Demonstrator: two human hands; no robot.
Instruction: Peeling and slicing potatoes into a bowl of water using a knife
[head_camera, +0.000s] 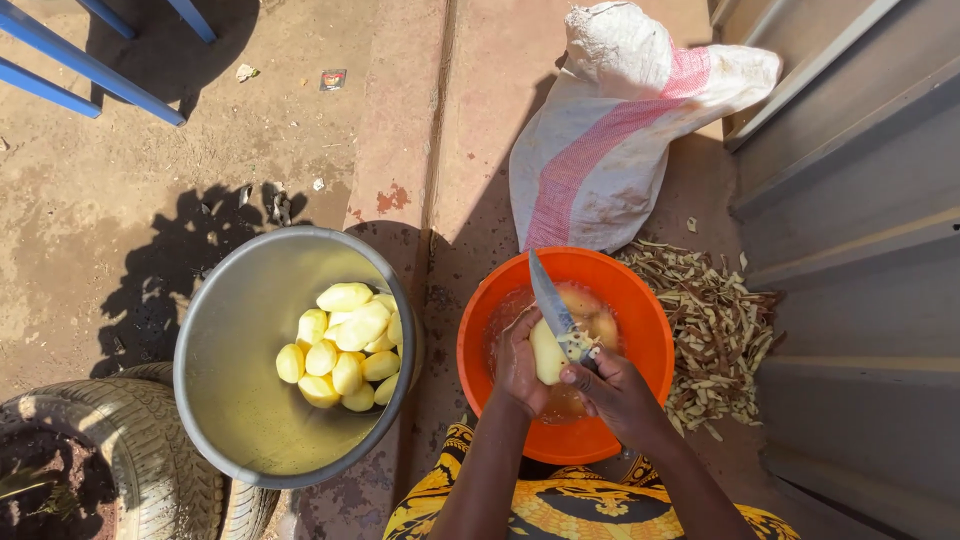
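Observation:
My left hand (517, 365) holds a pale peeled potato (547, 352) over an orange plastic bowl (640, 300) of cloudy water with more potatoes in it. My right hand (622, 392) grips a knife (553, 303), its blade pointing up and away across the potato. To the left stands a large metal bowl (235, 330) with several peeled yellow potatoes (345, 345) heaped against its right side.
A pile of potato peelings (715, 335) lies right of the orange bowl, beside a metal wall (860, 250). A white sack with a red stripe (620, 130) lies behind it. An old tyre (130, 450) sits at lower left; blue legs (90, 70) stand at top left.

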